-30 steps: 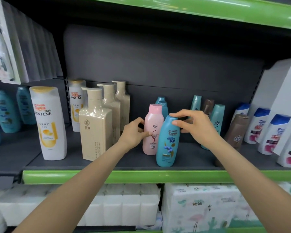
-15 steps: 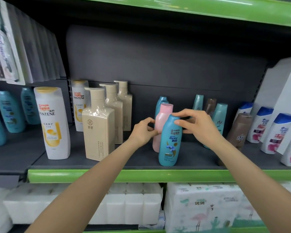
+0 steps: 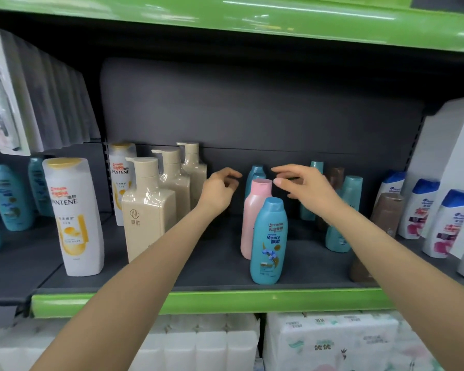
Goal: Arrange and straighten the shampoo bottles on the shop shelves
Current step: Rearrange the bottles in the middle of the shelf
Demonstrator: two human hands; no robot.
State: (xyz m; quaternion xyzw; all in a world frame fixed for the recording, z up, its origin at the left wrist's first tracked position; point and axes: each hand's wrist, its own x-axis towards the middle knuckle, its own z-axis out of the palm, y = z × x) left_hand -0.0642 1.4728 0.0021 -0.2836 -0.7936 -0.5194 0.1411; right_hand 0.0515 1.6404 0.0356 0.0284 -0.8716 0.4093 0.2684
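Both hands — left (image 3: 220, 190), right (image 3: 303, 186) — loose, empty, flanking pink bottle (image 3: 253, 218); beige pump bottles (image 3: 150, 210) left.

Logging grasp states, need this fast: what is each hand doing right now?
Left hand: open, fingers loosely curled, holding nothing.
Right hand: open, holding nothing, beside the pink bottle cap.

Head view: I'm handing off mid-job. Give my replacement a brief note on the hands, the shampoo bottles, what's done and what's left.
Left hand and right hand: both empty, fingers loosely curled, hovering either side of the pink bottle.
Blue Rejoice bottle stands upright near the shelf edge, the pink one directly behind it, another blue bottle further back.
Done: this column looks lined up.
Left: probably the teal and brown bottles to the right, which sit unevenly.
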